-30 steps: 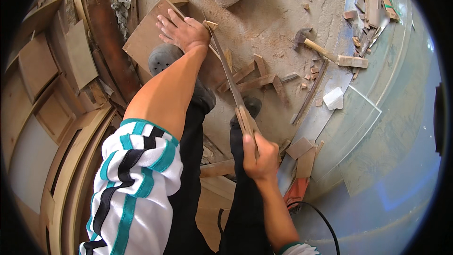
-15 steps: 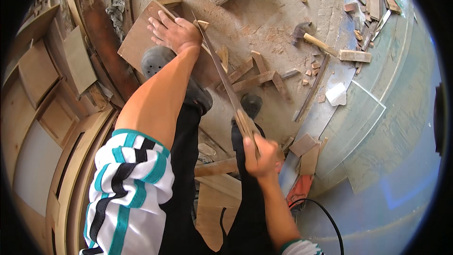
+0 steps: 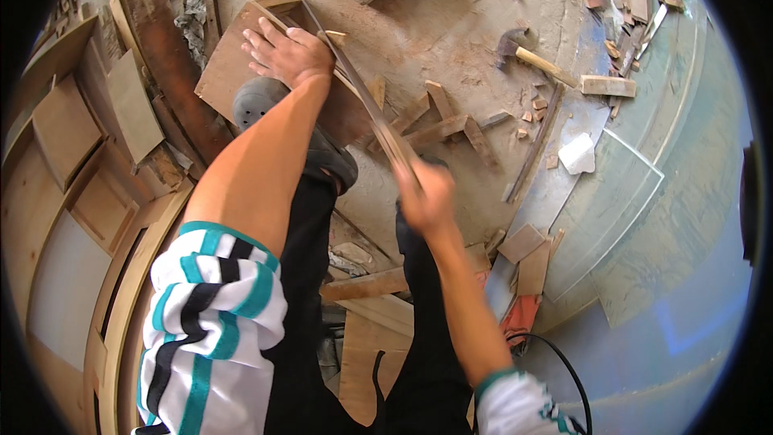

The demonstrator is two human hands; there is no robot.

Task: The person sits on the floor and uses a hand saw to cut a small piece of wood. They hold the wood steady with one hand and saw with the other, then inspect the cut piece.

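Holding the saw (image 3: pixel 373 106): the right hand (image 3: pixel 425 193), slightly blurred, is closed firmly around the handle (image 3: pixel 394 147), which sticks out past the front of the fist.
Blade (image 3: pixel 348 67): seen nearly edge-on, it slants from the handle forward and to the left – its tip lies beyond the left hand, well apart from the grip.
Left hand (image 3: pixel 290 56): laid palm down on the board (image 3: pixel 221 80), fingers spread apart and clamped on nothing.
Board: brown wood, under the left hand and well ahead of the right one; the blade runs along its right side, just beside the left hand. Whether the teeth sit in the wood, I cannot tell.
Shoe (image 3: pixel 256 103): grey with round holes, in front of the board and partly hidden by the left forearm (image 3: pixel 250 157).
Wood scraps (image 3: pixel 443 130): lying crossed on the dusty floor (image 3: pixel 459 16), to the right of the blade.
Hammer (image 3: pixel 538 63): on the floor farther right – its wooden handle points toward a short block (image 3: pixel 608 86).
White lump (image 3: pixel 577 154): near the upper left edge of a glass sheet (image 3: pixel 604 213).
Wooden frames (image 3: pixel 101 197): along the left side.
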